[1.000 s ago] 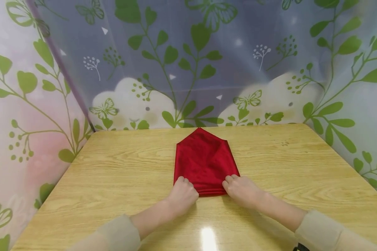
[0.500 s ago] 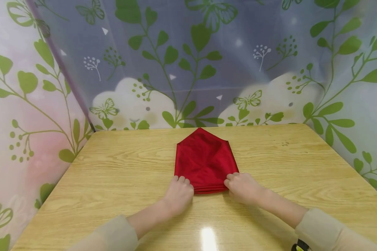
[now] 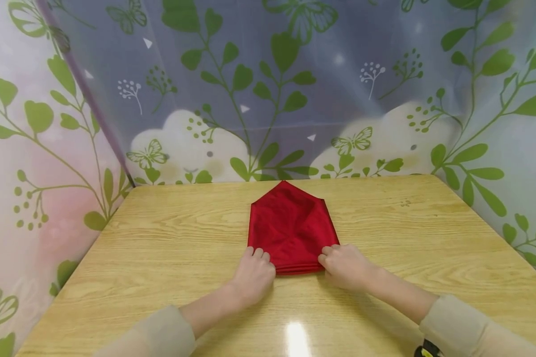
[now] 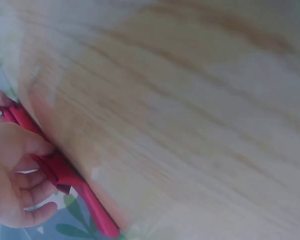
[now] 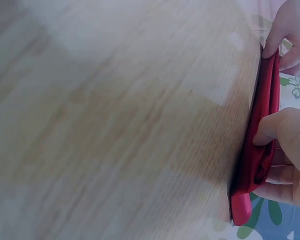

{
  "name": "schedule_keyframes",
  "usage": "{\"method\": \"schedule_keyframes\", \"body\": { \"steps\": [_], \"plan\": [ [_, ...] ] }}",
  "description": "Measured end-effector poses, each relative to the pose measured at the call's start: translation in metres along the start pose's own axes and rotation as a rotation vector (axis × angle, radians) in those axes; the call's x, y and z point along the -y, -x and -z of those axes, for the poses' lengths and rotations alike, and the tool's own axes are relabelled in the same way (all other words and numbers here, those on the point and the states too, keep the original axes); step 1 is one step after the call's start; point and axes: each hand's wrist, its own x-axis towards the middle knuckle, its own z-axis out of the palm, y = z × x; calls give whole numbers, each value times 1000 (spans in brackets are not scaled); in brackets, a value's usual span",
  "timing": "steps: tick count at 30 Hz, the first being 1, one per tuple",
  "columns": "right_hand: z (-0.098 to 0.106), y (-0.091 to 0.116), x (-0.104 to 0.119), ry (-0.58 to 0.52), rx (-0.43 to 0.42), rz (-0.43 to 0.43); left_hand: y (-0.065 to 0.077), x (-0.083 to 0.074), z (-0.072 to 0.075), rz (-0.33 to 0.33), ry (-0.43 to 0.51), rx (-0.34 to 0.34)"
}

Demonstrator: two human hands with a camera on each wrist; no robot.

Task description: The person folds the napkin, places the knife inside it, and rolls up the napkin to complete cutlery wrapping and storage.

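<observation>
Wooden tabletop [image 3: 161, 248] ran wide either side of the fingers [image 3: 258, 253], folded red cloth [image 3: 292, 223] between and just beyond them. Left hand [image 3: 253, 275] and right hand [image 3: 346, 265] each had a near corner in a snug pinch, probably to keep the layers [image 3: 297, 269] even. Side room looked decent, but the tip [image 3: 284, 185] reached the far edge [image 3: 196, 185].

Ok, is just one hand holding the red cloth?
No, in the head view the left hand and the right hand each grip one side of the red cloth at its folded near end.
</observation>
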Motion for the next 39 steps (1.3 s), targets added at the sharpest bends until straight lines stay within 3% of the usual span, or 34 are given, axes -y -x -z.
{"method": "schedule_keyframes", "body": {
  "steps": [5,9,14,21,31,39],
  "plan": [
    [1,0,1,8,4,3,-2,5,3,7,78,38],
    [4,0,0,-54,-7,-30,-3,11,4,40,226,97],
    [8,-2,-4,-137,17,-58,-2,18,2,90,371,108],
    [8,-3,-9,-209,94,-98,0,19,-1,120,355,87],
    [9,-8,-13,-305,192,-173,-3,20,3,188,395,126],
    [8,-10,-15,-324,205,-180,-4,20,1,253,436,163]
  ]
}}
